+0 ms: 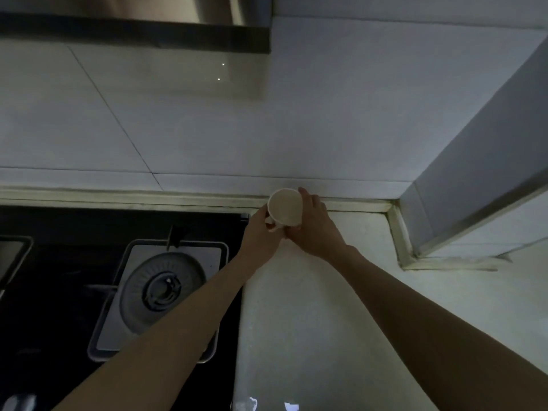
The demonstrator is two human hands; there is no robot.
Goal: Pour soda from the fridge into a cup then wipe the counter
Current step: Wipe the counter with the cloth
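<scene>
Your left hand [261, 229] is curled in at the handle side of the cup [284, 207], its fingers closed on the handle as far as the dim light lets you judge. Your right hand [311, 229] wraps the cup's other flank, with the fingertips reaching round its far side. Both hands grip it between them. The cup is white and tipped so its mouth faces up toward you, and the inside looks pale and dry (no dark liquid shows in it).

It sits at the very back of the counter [296, 307], close to the wall tiles [207, 129] and just right of the black hob [59, 277]. The burner [161, 289] lies under your left forearm. The range hood [133, 22] hangs above the hob, and a boxed-in column [474, 173] closes off the corner to your right.

Judging by this, you are at the very start. The cup is in hand, but no soda is in view, nothing has been poured and the counter has not been wiped. Fetching the bottle or can, pouring and wiping are all left to do.

Several things are hidden. The cup's base is behind your hands, so you cannot tell whether it rests on the counter or is lifted clear. The fridge is out of view, and so is any cloth. Some small white scraps [252, 404] at the bottom edge are cut off and too blurred to name.
</scene>
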